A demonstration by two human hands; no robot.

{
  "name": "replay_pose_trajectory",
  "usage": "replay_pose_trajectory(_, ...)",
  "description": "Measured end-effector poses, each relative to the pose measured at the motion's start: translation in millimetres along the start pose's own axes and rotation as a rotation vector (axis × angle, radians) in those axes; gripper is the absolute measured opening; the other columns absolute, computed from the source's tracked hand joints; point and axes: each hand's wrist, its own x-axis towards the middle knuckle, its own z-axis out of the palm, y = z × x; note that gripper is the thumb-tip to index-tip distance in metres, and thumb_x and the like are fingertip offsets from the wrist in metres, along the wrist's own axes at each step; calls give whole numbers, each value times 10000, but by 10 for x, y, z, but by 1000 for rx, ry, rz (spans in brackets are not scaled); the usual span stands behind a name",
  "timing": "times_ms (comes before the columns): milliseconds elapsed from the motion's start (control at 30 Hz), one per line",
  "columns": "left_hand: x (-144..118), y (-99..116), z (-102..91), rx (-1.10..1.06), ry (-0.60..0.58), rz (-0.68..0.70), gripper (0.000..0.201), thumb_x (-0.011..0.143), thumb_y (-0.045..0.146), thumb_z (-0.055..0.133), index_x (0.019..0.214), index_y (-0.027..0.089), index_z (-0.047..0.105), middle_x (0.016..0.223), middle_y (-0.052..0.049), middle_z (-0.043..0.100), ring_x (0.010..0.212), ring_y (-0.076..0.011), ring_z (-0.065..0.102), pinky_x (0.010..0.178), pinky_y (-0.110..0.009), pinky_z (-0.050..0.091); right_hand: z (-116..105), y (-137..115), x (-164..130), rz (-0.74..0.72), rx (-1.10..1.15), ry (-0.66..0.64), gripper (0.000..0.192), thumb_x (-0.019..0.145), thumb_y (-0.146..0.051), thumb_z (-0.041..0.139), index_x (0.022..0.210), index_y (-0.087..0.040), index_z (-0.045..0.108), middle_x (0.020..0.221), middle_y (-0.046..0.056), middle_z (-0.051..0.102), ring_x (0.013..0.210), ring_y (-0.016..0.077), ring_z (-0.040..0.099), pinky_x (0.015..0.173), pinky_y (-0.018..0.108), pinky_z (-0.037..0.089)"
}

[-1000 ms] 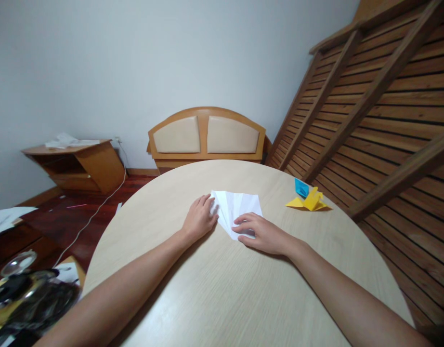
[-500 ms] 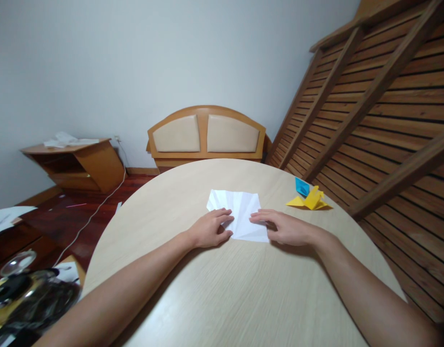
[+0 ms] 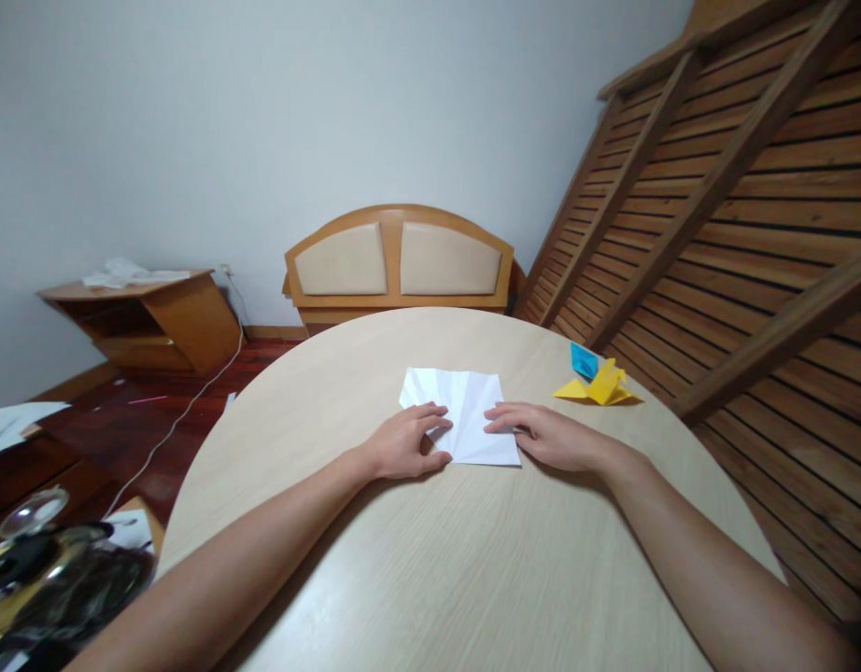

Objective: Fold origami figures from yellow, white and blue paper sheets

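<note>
A creased white sheet of paper (image 3: 465,406) lies flat on the round light-wood table (image 3: 437,569). My left hand (image 3: 402,441) rests on the sheet's near left corner, fingers curled with the tips on the paper. On the near right edge lies my right hand (image 3: 543,434), fingers stretched flat and pressing the sheet down. Both hands touch the paper; neither lifts it.
A yellow folded paper figure (image 3: 602,385) and a small blue folded piece (image 3: 583,359) sit at the table's right. Behind the table stands a padded wooden headboard (image 3: 399,261). A slatted wood frame (image 3: 739,215) leans at right. A low cabinet (image 3: 143,317) and clutter are at left.
The sheet went from a narrow folded wedge to an opened, wider shape lying flat. My hands shifted to its near corners, the right one moving rightward; in the last half second they barely moved.
</note>
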Motion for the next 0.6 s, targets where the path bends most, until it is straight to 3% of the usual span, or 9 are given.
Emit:
replay_pose_trajectory(167, -13, 0, -10, 46, -72, 15, 597, 891, 464, 564, 1410, 173, 507, 1543, -143, 405, 1454, -323, 327, 1180, -540, 280, -26, 21, -11, 11, 49, -20, 427, 844, -119, 486, 1167, -273, 720, 1387, 35, 608, 1308, 226, 533, 1145, 423, 368)
replay_pose_trajectory(300, -19, 5, -18, 59, -96, 35, 614, 915, 465, 531, 1450, 172, 460, 1565, -149, 357, 1468, -340, 287, 1177, -566, 260, -49, -43, -18, 25, 58, -42, 377, 855, -144, 505, 1144, -251, 723, 1376, 57, 613, 1279, 236, 553, 1120, 406, 382)
replay_pose_trajectory(433, -18, 15, -17, 53, -96, 40, 614, 909, 453, 538, 1450, 173, 460, 1564, -145, 360, 1466, -342, 290, 1175, -564, 265, -54, -152, 7, 15, 65, 10, 237, 928, -262, 509, 1023, -237, 725, 1128, 61, 725, 1050, 239, 654, 942, 375, 484)
replay_pose_trajectory(600, -20, 48, -13, 36, -90, 66, 618, 876, 426, 574, 1435, 185, 473, 1558, -140, 376, 1457, -332, 318, 1171, -566, 268, -23, -233, 61, 39, -41, 62, 272, 968, -359, 493, 826, -205, 667, 839, 66, 700, 792, 224, 622, 743, 339, 461)
